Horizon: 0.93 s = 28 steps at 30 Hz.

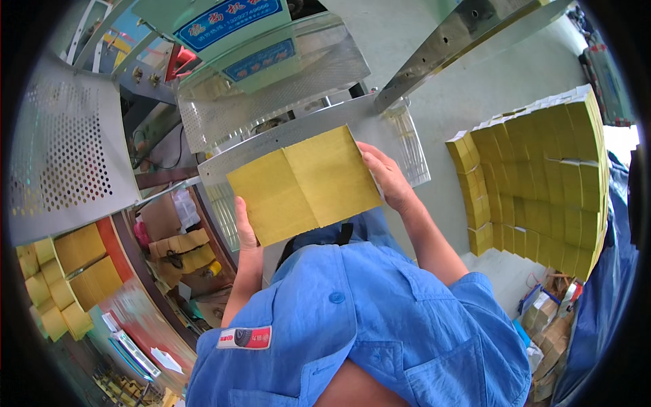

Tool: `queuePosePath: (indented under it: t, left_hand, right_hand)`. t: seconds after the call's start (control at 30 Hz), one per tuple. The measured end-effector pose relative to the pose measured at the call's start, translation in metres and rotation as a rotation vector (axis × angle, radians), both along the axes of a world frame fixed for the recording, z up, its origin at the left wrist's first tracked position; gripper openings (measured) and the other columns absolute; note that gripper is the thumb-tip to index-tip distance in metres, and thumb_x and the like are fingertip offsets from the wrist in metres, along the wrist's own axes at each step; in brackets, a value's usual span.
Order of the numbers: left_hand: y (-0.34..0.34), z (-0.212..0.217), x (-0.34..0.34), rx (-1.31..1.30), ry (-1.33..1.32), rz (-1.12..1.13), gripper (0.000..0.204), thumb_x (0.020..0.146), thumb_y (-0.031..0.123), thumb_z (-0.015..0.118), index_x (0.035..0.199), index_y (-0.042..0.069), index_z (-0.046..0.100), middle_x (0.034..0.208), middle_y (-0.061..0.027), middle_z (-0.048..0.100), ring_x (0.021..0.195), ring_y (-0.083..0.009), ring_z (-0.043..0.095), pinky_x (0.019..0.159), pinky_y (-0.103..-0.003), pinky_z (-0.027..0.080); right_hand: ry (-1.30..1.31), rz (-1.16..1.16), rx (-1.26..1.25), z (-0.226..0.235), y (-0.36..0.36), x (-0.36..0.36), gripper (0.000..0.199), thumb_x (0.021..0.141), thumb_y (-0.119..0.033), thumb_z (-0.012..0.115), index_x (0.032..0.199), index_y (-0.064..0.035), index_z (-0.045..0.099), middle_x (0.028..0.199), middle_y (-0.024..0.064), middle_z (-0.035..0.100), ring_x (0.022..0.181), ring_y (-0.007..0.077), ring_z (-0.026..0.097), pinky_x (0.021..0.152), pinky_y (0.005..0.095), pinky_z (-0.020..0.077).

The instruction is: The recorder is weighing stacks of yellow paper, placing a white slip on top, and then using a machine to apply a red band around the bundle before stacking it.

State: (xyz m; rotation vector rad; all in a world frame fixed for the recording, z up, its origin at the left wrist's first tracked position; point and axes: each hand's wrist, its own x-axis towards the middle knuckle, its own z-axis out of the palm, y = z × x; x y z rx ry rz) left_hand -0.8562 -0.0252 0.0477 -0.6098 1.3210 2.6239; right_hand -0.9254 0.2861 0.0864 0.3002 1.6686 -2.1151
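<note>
Between my two hands lies a stack of yellow paper (298, 184), tilted, with a crease running down its middle. My left hand (245, 227) grips its lower left edge; the thumb side shows and the other fingers are hidden underneath. On the opposite edge my right hand (388, 175) presses, thumb and fingers along the side, partly out of sight below the paper. Beneath the stack is the metal tray (217, 166) of a machine, with slotted ends at left and right.
A perforated metal guard (196, 129) and a green machine housing (224, 20) stand ahead. A steel arm (434, 57) slants at upper right. Piled yellow paper bundles (542, 183) rise on the right. To the left are a perforated panel (61, 149) and more yellow bundles (51, 292).
</note>
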Motion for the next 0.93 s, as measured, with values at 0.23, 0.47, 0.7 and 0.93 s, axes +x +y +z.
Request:
queuePosePath:
  t: [0.23, 0.47, 0.7, 0.93]
  left_hand:
    - [0.024, 0.007, 0.008, -0.088, -0.067, 0.095, 0.067, 0.096, 0.055, 0.046, 0.139, 0.003, 0.041, 0.134, -0.0127, 0.051, 0.12, -0.0254, 0.052, 0.1, -0.039, 0.043]
    - [0.023, 0.026, 0.006, -0.25, -0.096, 0.011, 0.062, 0.101, 0.05, 0.038, 0.137, 0.001, 0.043, 0.129, -0.0123, 0.054, 0.115, -0.023, 0.055, 0.098, -0.036, 0.045]
    - [0.054, 0.036, 0.0, -0.204, -0.148, 0.078, 0.06, 0.102, 0.048, 0.037, 0.136, -0.002, 0.043, 0.128, -0.0129, 0.055, 0.117, -0.0211, 0.054, 0.099, -0.034, 0.043]
    - [0.057, -0.011, -0.018, -0.934, 0.115, -0.132, 0.076, 0.088, 0.05, 0.065, 0.141, 0.001, 0.04, 0.142, -0.0127, 0.044, 0.129, -0.0233, 0.044, 0.109, -0.039, 0.034]
  right_hand:
    - [0.003, 0.121, -0.063, -0.005, 0.008, 0.0, 0.05, 0.1, -0.031, 0.047, 0.14, -0.0019, 0.044, 0.136, 0.0104, 0.052, 0.126, 0.0178, 0.047, 0.106, 0.0311, 0.0354]
    - [0.047, 0.237, -0.01, -0.012, 0.02, -0.01, 0.048, 0.1, -0.027, 0.048, 0.142, -0.0033, 0.043, 0.136, 0.0091, 0.052, 0.126, 0.0174, 0.047, 0.106, 0.0309, 0.035]
    - [-0.119, 0.249, -0.141, -0.001, 0.024, -0.029, 0.05, 0.099, -0.029, 0.049, 0.142, -0.0032, 0.043, 0.136, 0.0117, 0.053, 0.125, 0.0182, 0.049, 0.106, 0.0303, 0.0347]
    - [0.036, -0.004, -0.394, 0.015, 0.042, -0.081, 0.043, 0.097, -0.022, 0.043, 0.133, 0.001, 0.049, 0.128, 0.0104, 0.059, 0.119, 0.0193, 0.054, 0.104, 0.0331, 0.0385]
